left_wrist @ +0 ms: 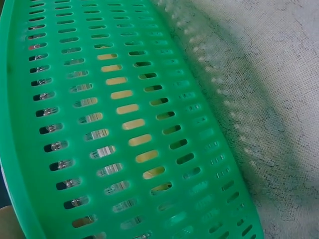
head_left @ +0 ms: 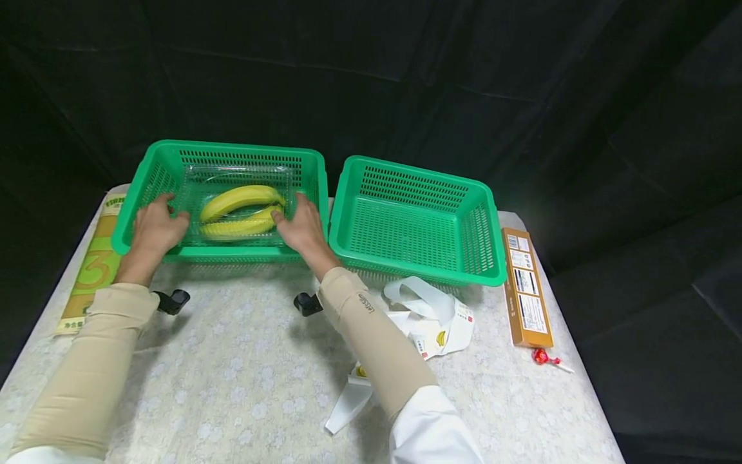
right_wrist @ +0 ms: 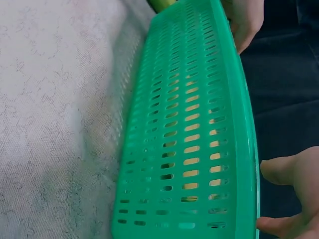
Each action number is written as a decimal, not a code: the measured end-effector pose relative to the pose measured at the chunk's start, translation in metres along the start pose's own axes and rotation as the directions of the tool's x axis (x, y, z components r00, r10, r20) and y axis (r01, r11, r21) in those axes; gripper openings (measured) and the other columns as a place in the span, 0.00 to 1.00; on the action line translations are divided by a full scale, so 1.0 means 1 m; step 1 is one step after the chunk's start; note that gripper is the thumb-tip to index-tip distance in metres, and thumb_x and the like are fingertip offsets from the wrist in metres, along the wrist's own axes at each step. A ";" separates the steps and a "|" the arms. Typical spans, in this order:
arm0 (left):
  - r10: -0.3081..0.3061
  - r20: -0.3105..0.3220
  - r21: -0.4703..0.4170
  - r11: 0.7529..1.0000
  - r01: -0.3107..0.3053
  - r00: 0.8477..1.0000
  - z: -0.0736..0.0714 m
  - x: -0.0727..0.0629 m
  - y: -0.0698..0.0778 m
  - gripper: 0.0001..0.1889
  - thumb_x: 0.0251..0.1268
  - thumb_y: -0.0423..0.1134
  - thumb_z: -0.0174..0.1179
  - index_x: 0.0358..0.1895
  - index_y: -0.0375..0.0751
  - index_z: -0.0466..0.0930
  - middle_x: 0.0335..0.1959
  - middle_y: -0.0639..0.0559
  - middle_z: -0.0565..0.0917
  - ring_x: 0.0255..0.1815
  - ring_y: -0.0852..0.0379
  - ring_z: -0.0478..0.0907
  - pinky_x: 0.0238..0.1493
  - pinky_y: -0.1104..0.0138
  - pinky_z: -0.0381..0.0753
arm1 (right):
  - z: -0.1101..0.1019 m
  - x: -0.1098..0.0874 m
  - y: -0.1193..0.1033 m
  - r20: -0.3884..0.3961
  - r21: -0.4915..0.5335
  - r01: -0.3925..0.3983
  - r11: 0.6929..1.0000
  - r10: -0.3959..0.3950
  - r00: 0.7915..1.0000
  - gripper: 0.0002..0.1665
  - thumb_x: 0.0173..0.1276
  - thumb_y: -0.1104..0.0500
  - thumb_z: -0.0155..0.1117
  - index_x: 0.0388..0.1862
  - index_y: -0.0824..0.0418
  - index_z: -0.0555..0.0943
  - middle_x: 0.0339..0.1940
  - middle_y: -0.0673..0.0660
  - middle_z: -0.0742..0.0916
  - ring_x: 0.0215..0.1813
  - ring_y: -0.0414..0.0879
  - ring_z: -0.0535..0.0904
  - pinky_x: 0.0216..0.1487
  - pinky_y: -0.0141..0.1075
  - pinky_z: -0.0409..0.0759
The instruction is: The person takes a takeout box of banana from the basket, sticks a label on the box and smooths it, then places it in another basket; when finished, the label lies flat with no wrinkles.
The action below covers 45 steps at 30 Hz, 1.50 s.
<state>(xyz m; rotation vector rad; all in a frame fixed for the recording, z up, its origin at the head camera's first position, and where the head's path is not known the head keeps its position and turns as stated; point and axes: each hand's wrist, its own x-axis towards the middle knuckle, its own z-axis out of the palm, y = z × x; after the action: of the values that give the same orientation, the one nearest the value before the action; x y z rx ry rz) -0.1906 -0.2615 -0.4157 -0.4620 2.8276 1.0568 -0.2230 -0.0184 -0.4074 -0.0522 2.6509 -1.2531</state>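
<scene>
head: both hands (head_left: 152, 227) inside basket (head_left: 174, 149)

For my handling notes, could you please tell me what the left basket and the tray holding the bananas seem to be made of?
The left basket looks like moulded green plastic, smooth and slightly glossy: its walls are pierced with even rows of slots. The tray seems to be thin clear plastic, since the basket shows through it and its edges catch glints. The bananas lie inside it; I cannot tell whether it has a lid.

Large "3" on green mat (head_left: 95, 267), likely.
</scene>
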 end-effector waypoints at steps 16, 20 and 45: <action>-0.030 0.066 0.006 1.000 0.029 0.997 -0.001 0.002 -0.001 0.32 0.79 0.44 0.36 0.79 0.31 0.48 0.71 0.21 0.63 0.73 0.22 0.53 0.70 0.34 0.56 | 0.002 0.000 -0.002 0.086 -0.055 -0.063 0.996 0.068 0.994 0.41 0.77 0.46 0.57 0.81 0.59 0.56 0.79 0.60 0.68 0.80 0.56 0.63 0.76 0.50 0.70; -0.033 0.090 0.001 0.999 0.033 0.995 -0.004 0.000 0.003 0.33 0.79 0.45 0.36 0.79 0.31 0.48 0.73 0.23 0.61 0.75 0.22 0.51 0.72 0.34 0.56 | -0.001 -0.001 0.000 0.094 -0.059 -0.052 0.997 0.057 0.994 0.40 0.77 0.47 0.57 0.81 0.59 0.57 0.77 0.61 0.71 0.78 0.56 0.65 0.74 0.52 0.72; 0.027 -0.039 0.015 1.000 -0.026 0.999 -0.003 -0.010 0.000 0.32 0.80 0.50 0.37 0.76 0.30 0.59 0.66 0.22 0.71 0.67 0.25 0.67 0.62 0.35 0.67 | -0.017 -0.004 0.002 0.188 -0.052 -0.035 0.998 0.044 0.981 0.39 0.78 0.44 0.55 0.81 0.57 0.58 0.78 0.60 0.70 0.77 0.57 0.67 0.73 0.53 0.72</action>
<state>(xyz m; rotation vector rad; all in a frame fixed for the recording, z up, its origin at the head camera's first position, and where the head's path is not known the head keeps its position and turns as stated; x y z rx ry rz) -0.1811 -0.2611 -0.4118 -0.4506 2.8817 1.0419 -0.2226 -0.0041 -0.3976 -0.1199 2.5065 -1.1119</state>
